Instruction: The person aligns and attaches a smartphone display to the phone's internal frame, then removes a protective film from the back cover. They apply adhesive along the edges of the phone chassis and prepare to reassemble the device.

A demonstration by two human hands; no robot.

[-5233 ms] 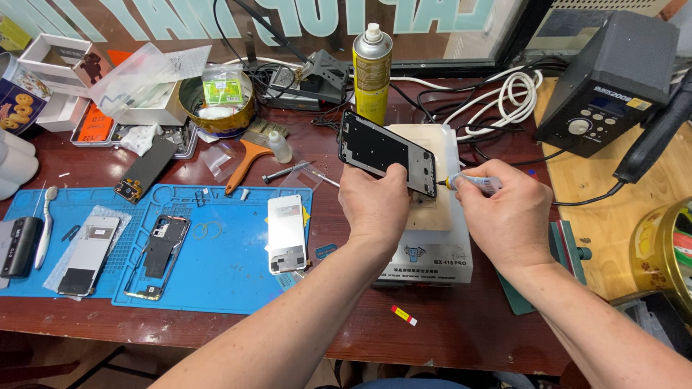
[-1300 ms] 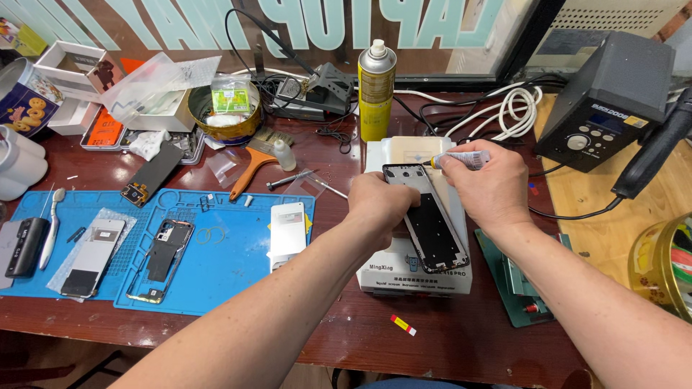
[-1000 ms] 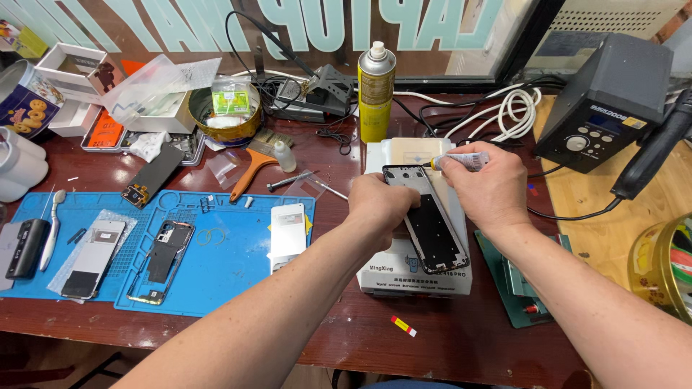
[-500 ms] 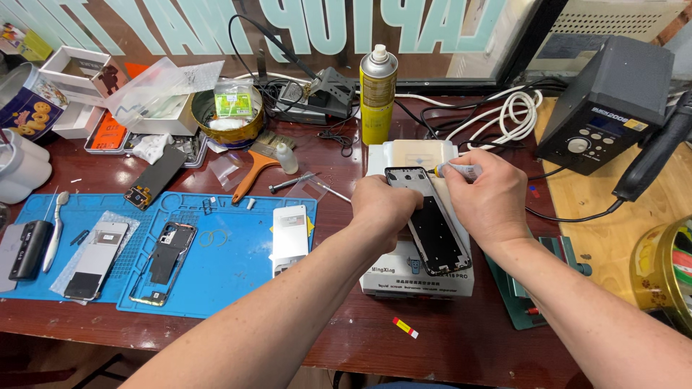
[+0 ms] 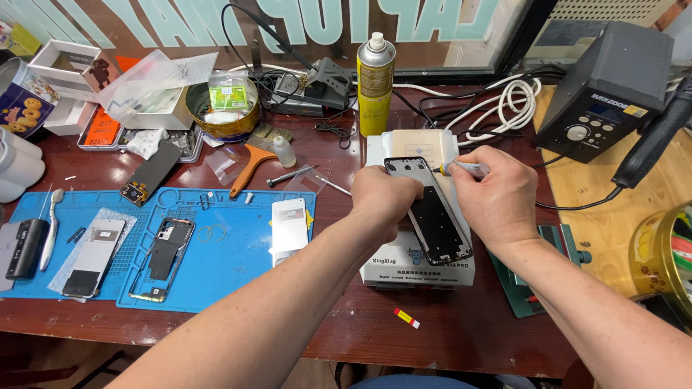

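Note:
A black phone frame lies flat on a white heating plate machine near the table's middle. My left hand presses on the frame's left edge, fingers curled over it. My right hand holds a small white glue tube with its tip at the frame's upper right edge.
A blue work mat at the left carries phone parts: a mid frame, a silver back and a white module. A yellow spray can stands behind; a grey rework station sits far right. Boxes and a tin clutter the back left.
Five seconds ago my left hand held the frame up in the air; it now lies on the machine. In the last second my right hand crept with the tube along the upper right edge.

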